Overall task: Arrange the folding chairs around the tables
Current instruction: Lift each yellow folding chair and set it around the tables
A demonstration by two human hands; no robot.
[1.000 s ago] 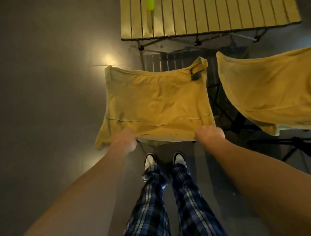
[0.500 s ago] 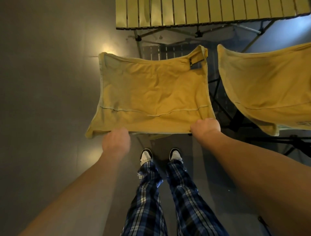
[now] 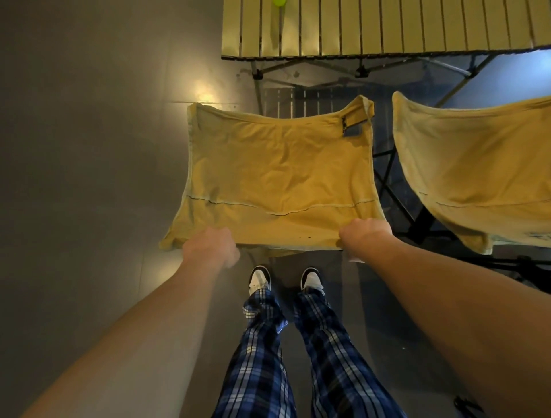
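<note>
Since half a second ago, the chair has shifted slightly back from the table. Left hand grips its near fabric edge at the left, right hand at the right. Another chair stands just beside it.

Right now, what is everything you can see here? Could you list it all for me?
held chair: one, yellow fabric, centre, its near edge gripped by both hands
second chair: one, yellow fabric on a dark frame, right, apart from the held one
slatted table: one, pale yellow, top, beyond both chairs
green object: one, on the table's far edge, cut off by the frame
floor: grey, glossy, with a light reflection
left hand: grips the chair's near-left edge
right hand: grips the near-right edge
legs: two, blue plaid trousers, black-and-white shoes
</note>
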